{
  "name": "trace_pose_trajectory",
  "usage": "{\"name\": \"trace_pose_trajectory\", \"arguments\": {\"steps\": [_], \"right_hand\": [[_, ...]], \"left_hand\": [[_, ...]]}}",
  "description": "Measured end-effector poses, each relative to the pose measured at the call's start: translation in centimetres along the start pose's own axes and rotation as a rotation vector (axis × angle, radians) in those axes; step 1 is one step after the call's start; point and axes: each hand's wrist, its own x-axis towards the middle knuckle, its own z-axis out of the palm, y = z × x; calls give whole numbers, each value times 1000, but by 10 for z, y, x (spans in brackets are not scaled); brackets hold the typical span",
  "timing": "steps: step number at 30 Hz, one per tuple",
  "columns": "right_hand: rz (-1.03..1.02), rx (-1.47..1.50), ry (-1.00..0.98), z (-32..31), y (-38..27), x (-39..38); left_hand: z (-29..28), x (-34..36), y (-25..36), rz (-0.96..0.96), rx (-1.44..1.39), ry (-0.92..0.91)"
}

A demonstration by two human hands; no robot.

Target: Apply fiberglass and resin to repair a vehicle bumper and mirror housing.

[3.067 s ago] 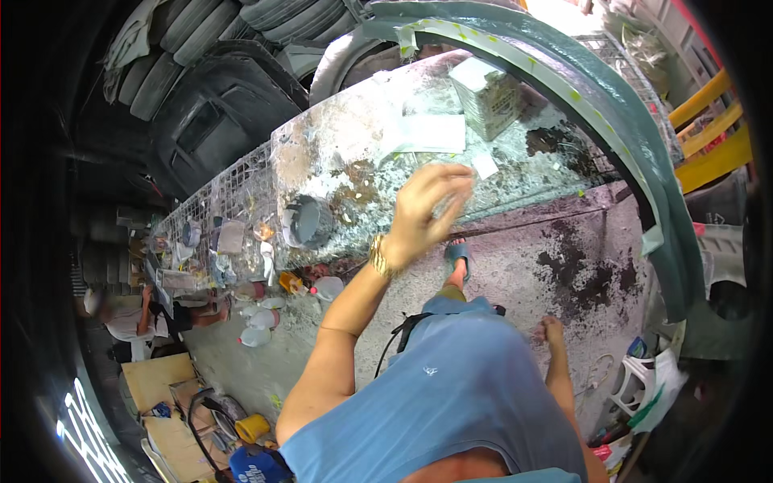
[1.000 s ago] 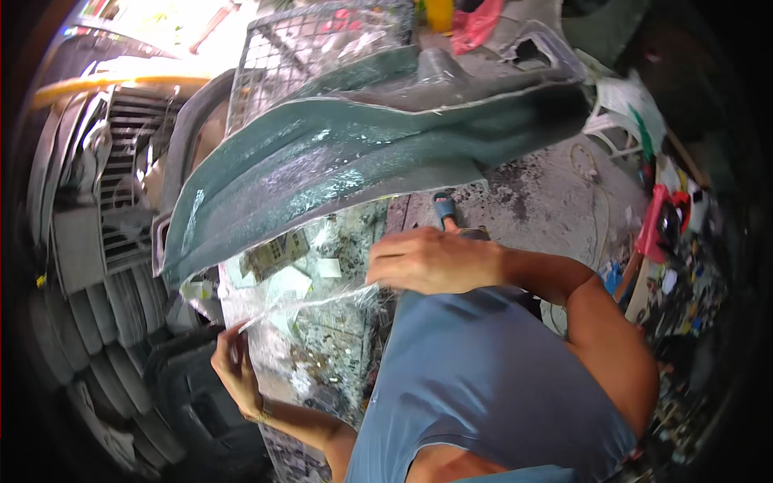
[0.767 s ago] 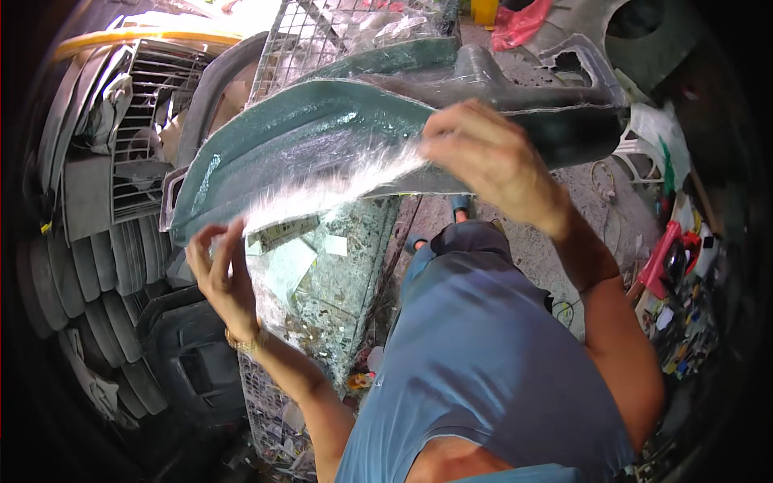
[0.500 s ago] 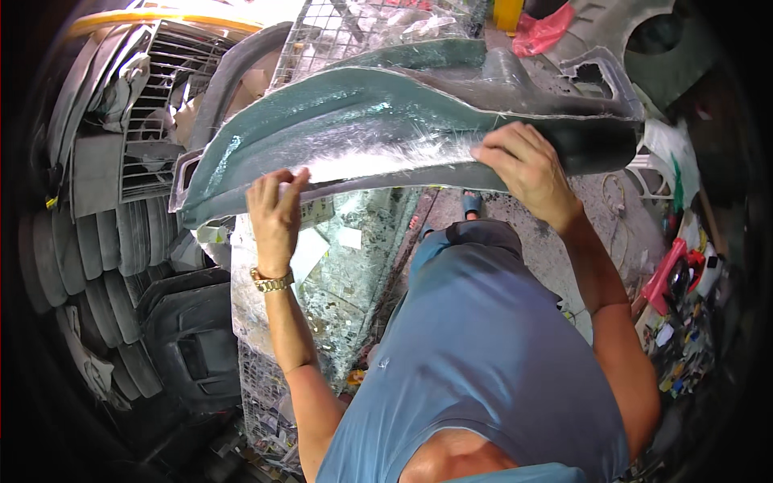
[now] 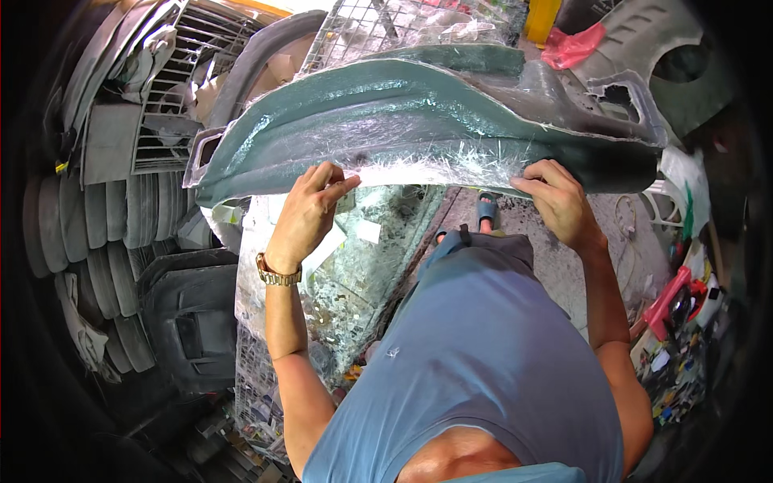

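A long, curved dark green fibreglass panel (image 5: 322,121) lies across the view in front of me, its inner face glossy and wet-looking. Along its near edge runs a white strip of fibreglass matting (image 5: 427,171) with frayed, loose strands. My left hand (image 5: 310,201), with a gold watch on the wrist, pinches the strip's left end between thumb and fingers. At the other end my right hand (image 5: 560,197) is closed on the strip, its fingers bent over the panel's near edge. Both fingertips are partly hidden.
Below the panel stands a stained worktable (image 5: 354,266) with paper scraps. Dark curved panels (image 5: 105,209) are stacked at the left, near a wire rack (image 5: 173,88). A red plastic piece (image 5: 576,44) lies at the far right; mixed clutter (image 5: 684,354) fills the right side.
The view has shifted, so the panel sits slightly further right. My right hand has come from the panel's inner face down to its near edge; my left hand has moved a little rightward along that edge.
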Motion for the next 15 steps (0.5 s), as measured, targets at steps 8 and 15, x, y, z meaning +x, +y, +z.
{"name": "trace_pose_trajectory", "arguments": {"steps": [8, 15], "right_hand": [[-109, -57, -26, 3, -37, 25], [-126, -63, -325, 25, -50, 36]], "left_hand": [[-6, -4, 21, -77, -62, -69], [-2, -37, 10, -167, -63, 293]]}}
